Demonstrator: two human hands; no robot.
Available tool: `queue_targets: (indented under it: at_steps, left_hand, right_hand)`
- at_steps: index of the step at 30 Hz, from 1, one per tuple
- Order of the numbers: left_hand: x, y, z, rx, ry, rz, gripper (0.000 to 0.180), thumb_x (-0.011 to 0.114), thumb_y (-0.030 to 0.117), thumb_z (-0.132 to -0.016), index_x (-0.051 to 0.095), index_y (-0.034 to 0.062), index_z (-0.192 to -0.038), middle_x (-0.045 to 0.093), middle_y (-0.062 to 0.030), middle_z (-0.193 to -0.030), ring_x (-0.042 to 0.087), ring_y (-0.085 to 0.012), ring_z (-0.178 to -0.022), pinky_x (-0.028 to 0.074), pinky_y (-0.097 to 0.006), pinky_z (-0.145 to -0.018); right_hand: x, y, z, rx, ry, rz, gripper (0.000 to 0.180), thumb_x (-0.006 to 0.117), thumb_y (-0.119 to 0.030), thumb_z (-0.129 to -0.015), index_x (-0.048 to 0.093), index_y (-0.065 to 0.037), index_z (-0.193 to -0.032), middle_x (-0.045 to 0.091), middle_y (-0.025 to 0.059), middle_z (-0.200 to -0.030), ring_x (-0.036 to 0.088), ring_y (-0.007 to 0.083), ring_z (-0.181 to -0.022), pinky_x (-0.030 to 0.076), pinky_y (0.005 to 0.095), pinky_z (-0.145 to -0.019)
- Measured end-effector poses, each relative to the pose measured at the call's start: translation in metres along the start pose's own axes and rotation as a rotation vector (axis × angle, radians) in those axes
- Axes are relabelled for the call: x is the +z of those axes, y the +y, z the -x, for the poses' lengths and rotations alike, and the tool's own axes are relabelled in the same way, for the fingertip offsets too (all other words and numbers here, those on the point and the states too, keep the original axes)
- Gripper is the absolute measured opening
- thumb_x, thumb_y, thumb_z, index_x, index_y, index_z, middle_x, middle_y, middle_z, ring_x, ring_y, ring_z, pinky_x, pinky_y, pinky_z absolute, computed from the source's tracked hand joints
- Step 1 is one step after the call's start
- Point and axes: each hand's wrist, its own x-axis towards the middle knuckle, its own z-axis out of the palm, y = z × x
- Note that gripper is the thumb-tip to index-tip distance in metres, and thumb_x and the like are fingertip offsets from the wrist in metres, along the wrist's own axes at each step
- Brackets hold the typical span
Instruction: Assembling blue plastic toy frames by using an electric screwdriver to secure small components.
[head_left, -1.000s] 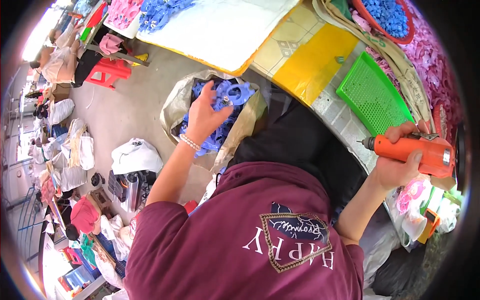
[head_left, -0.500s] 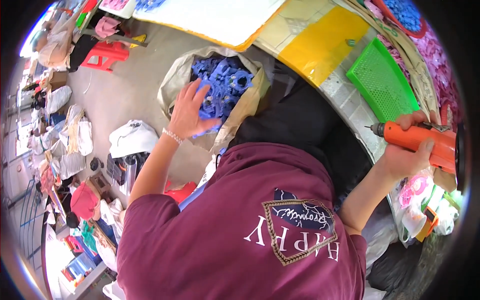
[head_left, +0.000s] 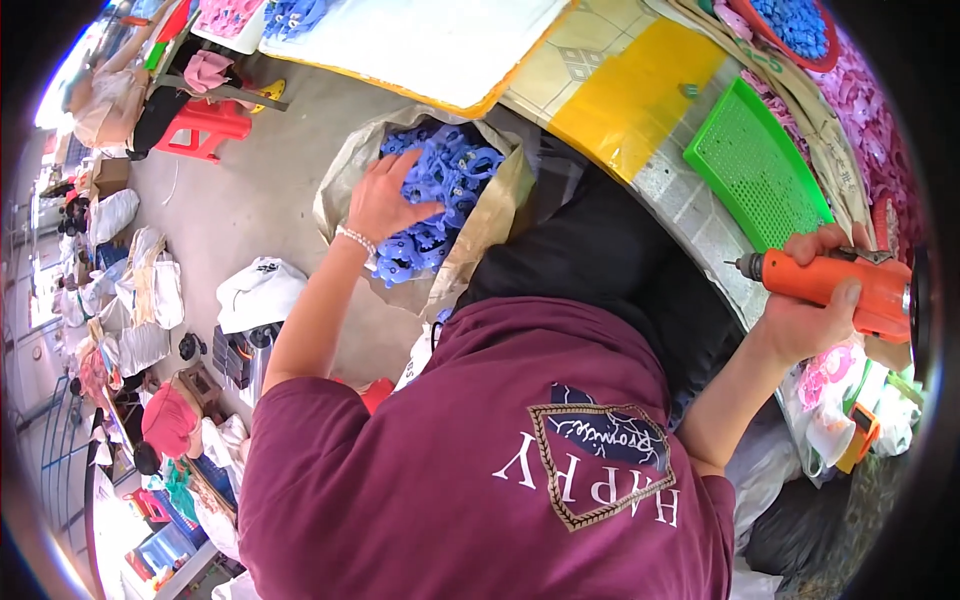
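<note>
My left hand (head_left: 385,195) reaches down into an open tan sack (head_left: 490,225) on the floor. Its fingers dig into the heap of blue plastic pieces (head_left: 455,165) inside and curl around some of them. A pale bracelet sits on that wrist. My right hand (head_left: 805,325) is out to the right, shut around an orange hand-held power tool (head_left: 840,280) whose metal tip points left. It hovers by the edge of a work table near a green mesh tray (head_left: 760,165). My maroon shirt fills the lower middle.
The table carries a yellow sheet (head_left: 640,95), a white board (head_left: 420,40), pink plastic pieces (head_left: 875,125) and a red basin of blue pieces (head_left: 800,20). A red stool (head_left: 205,125), white bags (head_left: 260,290) and clutter lie on the concrete floor at left.
My left hand, which had lifted a bunch of blue pieces, has gone back down into the sack and closed on the heap. The right hand has kept hold of the orange tool.
</note>
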Motion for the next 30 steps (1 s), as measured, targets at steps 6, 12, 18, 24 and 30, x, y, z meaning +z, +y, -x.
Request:
queue_targets:
  at_steps: [6, 12, 18, 24, 30]
  left_hand:
    - [0.01, -0.032, -0.028, -0.057, 0.039, -0.165, 0.067, 0.076, 0.035, -0.061, 0.052, 0.0104, -0.119, 0.06, -0.0136, -0.103, 0.056, -0.0321, -0.099, 0.048, -0.04, -0.083]
    - [0.009, -0.057, -0.04, -0.151, -0.027, -0.29, 0.068, 0.075, 0.039, -0.063, 0.051, 0.0097, -0.12, 0.058, -0.015, -0.107, 0.055, -0.0339, -0.101, 0.048, -0.042, -0.083]
    - [0.016, -0.027, -0.033, -0.159, -0.058, -0.71, 0.057, 0.076, 0.034, -0.065, 0.051, 0.0102, -0.11, 0.057, -0.0117, -0.106, 0.054, -0.032, -0.098, 0.047, -0.044, -0.077]
    - [-0.01, 0.005, -0.042, -0.207, -0.033, -0.525, 0.05, 0.076, 0.035, -0.064, 0.061, 0.0045, -0.1, 0.063, -0.0142, -0.094, 0.058, -0.0328, -0.092, 0.048, -0.04, -0.079]
    - [0.009, 0.02, -0.035, 0.074, 0.292, -0.405, 0.026, 0.07, 0.031, -0.07, 0.058, 0.0081, -0.074, 0.058, -0.0122, -0.076, 0.057, -0.0315, -0.079, 0.046, -0.042, -0.066]
  right_hand:
    - [-0.006, 0.002, -0.001, 0.032, -0.065, 0.018, 0.06, 0.063, -0.033, -0.077, 0.041, 0.005, -0.119, 0.054, 0.0164, -0.091, 0.051, 0.0201, -0.065, 0.043, 0.0329, -0.061]
    - [-0.004, 0.001, -0.001, -0.01, -0.026, 0.045, 0.06, 0.063, -0.033, -0.077, 0.041, 0.005, -0.118, 0.055, 0.0155, -0.088, 0.052, 0.0198, -0.064, 0.044, 0.0326, -0.059]
    - [-0.007, 0.001, 0.001, 0.016, -0.031, 0.038, 0.06, 0.064, -0.033, -0.078, 0.043, 0.005, -0.118, 0.056, 0.0141, -0.088, 0.053, 0.02, -0.063, 0.045, 0.0317, -0.059]
    - [-0.013, -0.003, 0.0, -0.041, -0.022, 0.065, 0.059, 0.063, -0.032, -0.078, 0.043, 0.006, -0.118, 0.056, 0.0153, -0.087, 0.053, 0.0198, -0.063, 0.045, 0.0311, -0.057]
    - [-0.011, -0.001, 0.003, -0.05, -0.023, 0.086, 0.056, 0.06, -0.031, -0.08, 0.044, 0.007, -0.118, 0.056, 0.0167, -0.087, 0.053, 0.0204, -0.062, 0.045, 0.0302, -0.057]
